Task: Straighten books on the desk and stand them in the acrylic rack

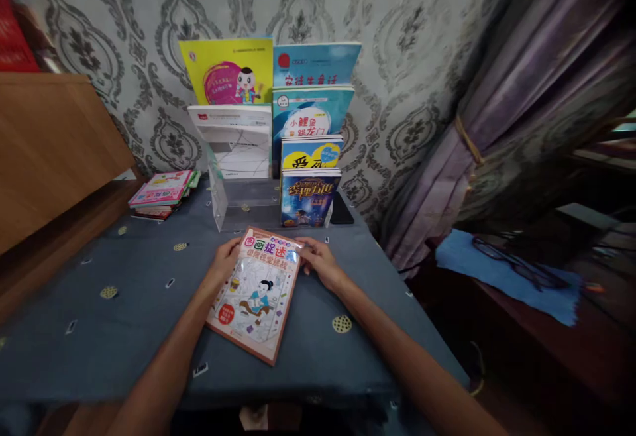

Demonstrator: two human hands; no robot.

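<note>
A picture book (256, 293) with an orange border and a drawn figure on its cover lies tilted at the table's front. My left hand (226, 258) grips its upper left edge, the fingertips partly hidden. At the upper right corner, my right hand (319, 262) pinches the book between thumb and fingers. Just behind it stands a clear tiered book rack (243, 214). Its left side holds a yellow book (201, 68) and a white-grey book (238, 151). On the right are two teal books (318, 55), a yellow-and-blue book (293, 151) and a dark blue book (305, 207).
A stack of thin books (161, 187) lies at the back left, beside a wooden cabinet (54, 151). A dark flat object (342, 209) sits right of the rack. Glasses (517, 265) rest on a blue cloth (460, 254) at the right, below a tied curtain (447, 164).
</note>
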